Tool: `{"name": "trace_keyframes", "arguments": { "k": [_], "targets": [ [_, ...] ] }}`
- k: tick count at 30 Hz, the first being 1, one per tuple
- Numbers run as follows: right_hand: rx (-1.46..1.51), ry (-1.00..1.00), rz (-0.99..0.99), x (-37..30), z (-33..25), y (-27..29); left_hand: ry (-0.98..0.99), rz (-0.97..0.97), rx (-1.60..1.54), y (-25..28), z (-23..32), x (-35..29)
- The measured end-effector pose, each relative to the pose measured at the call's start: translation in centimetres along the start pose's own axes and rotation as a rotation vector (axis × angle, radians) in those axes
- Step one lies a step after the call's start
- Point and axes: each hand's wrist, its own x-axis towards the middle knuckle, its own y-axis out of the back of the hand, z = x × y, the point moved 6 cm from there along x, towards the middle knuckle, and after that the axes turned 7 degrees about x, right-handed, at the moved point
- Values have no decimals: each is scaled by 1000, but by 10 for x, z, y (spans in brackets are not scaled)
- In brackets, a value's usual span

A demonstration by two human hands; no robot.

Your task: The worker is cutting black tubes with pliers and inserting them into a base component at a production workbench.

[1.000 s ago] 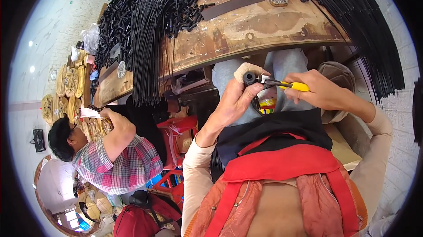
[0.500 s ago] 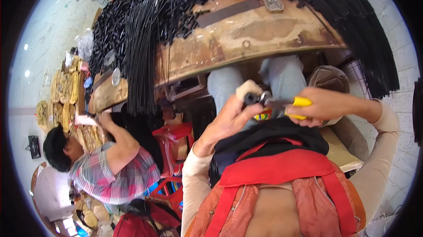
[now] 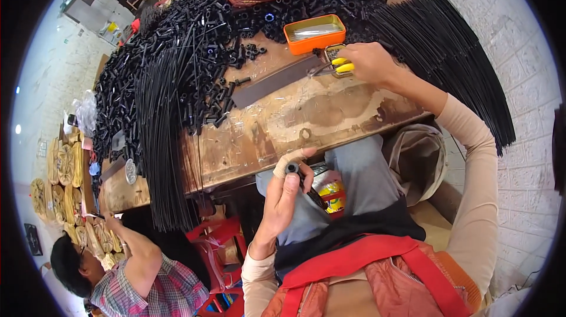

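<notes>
My left hand (image 3: 282, 199) is in front of the table's near edge, above my lap. Its fingers are closed round a black tube-shaped part (image 3: 292, 168), whose round open end points up. Wrapping covers the index finger. My right hand (image 3: 370, 62) reaches over the table with yellow-handled pliers (image 3: 343, 67) in its grip, their metal jaws pointing left. The fingertips of that hand are at a small box of tiny metal pieces (image 3: 331, 51) and partly hide it. Whether they pinch one of the pieces, I cannot tell.
An orange tray (image 3: 315, 46) holds thin metal pins. A dark flat bar (image 3: 276, 82) lies on the wooden table (image 3: 259, 140). Black parts (image 3: 194, 40) are heaped at the back left. Bundles of black rods (image 3: 159, 140) overhang the edge. A co-worker (image 3: 141, 270) sits at left.
My right hand has moved from beside the left hand to the small box, taking the pliers along. My left hand has shifted left and down in view; the view has tilted up.
</notes>
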Motion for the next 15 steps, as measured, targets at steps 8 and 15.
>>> {"name": "trace_keyframes", "arguments": {
  "k": [8, 15],
  "targets": [
    [123, -110, -67, 10, 12, -11, 30, -20, 2, -3, -3, 9],
    [566, -475, -30, 16, 38, 4, -39, -15, 80, -34, 17, -18]
  ]
}}
